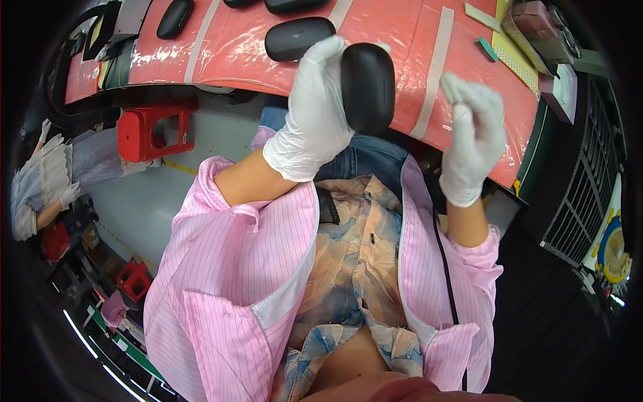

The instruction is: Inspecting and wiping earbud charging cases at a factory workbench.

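Note:
My left hand (311,114), in a white glove, is closed around a smooth black oval case (368,88). It holds the case upright above the near edge of the bench. My right hand (474,130), also gloved in white, hovers to the right of the case, apart from it. Its fingers are curled in toward the thumb; a whitish bit at the tips may be glove or a small thing, I cannot tell which. Just behind my left hand a similar black case (298,39) lies on the red bench covering (234,57).
Other black cases (175,18) lie toward the bench's far edge. At the right are a small green block (487,49), a yellow perforated sheet (514,60) and containers. A red stool (144,134) stands on the floor at left. Another person's gloved hand (69,195) shows far left.

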`<state>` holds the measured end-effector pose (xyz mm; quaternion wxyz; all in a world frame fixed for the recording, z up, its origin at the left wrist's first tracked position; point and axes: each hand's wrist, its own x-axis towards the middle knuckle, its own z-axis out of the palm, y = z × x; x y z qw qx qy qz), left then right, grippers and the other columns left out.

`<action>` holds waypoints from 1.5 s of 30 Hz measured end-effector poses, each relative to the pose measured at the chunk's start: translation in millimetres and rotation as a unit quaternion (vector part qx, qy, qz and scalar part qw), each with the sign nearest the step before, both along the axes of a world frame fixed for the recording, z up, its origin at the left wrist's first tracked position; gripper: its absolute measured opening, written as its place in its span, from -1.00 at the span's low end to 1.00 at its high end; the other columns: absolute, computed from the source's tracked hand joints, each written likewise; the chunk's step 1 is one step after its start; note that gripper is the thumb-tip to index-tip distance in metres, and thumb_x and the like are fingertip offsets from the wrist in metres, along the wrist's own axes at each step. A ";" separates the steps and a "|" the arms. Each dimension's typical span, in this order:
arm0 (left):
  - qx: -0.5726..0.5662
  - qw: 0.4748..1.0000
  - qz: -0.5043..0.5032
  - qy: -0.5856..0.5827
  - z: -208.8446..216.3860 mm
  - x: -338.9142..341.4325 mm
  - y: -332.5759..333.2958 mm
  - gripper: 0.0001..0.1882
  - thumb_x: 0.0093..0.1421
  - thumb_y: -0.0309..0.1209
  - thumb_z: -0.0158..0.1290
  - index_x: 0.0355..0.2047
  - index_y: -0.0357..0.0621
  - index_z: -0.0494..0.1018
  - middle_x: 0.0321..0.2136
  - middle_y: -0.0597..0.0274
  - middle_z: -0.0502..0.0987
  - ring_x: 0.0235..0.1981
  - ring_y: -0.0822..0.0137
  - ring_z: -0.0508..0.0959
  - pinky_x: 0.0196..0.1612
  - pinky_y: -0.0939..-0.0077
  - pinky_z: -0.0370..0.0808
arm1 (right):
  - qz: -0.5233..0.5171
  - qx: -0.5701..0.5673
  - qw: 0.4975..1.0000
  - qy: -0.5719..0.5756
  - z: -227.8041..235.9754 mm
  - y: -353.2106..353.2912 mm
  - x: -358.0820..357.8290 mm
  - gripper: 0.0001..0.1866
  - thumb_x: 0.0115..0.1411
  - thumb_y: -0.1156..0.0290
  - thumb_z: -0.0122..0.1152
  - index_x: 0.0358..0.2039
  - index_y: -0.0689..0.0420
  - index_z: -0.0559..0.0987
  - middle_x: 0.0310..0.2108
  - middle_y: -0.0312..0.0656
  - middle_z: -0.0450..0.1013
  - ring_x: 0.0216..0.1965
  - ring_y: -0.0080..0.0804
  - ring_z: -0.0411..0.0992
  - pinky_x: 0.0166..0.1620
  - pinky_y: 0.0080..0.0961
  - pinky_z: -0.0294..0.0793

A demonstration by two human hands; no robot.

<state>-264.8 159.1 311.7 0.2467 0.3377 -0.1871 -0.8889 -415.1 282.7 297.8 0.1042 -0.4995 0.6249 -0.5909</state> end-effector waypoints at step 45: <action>0.036 0.925 -0.101 0.365 -29.8 12.7 -19.0 -0.23 0.22 0.22 -0.13 0.19 -0.15 0.20 0.08 0.00 0.32 0.04 0.16 0.37 0.14 0.32 0.30 | -0.080 0.173 0.961 0.199 -3.2 0.0 -3.5 -0.68 0.08 0.57 0.17 -0.11 0.17 0.59 -0.19 -0.07 0.41 -0.10 -0.14 0.36 0.01 -0.28 0.34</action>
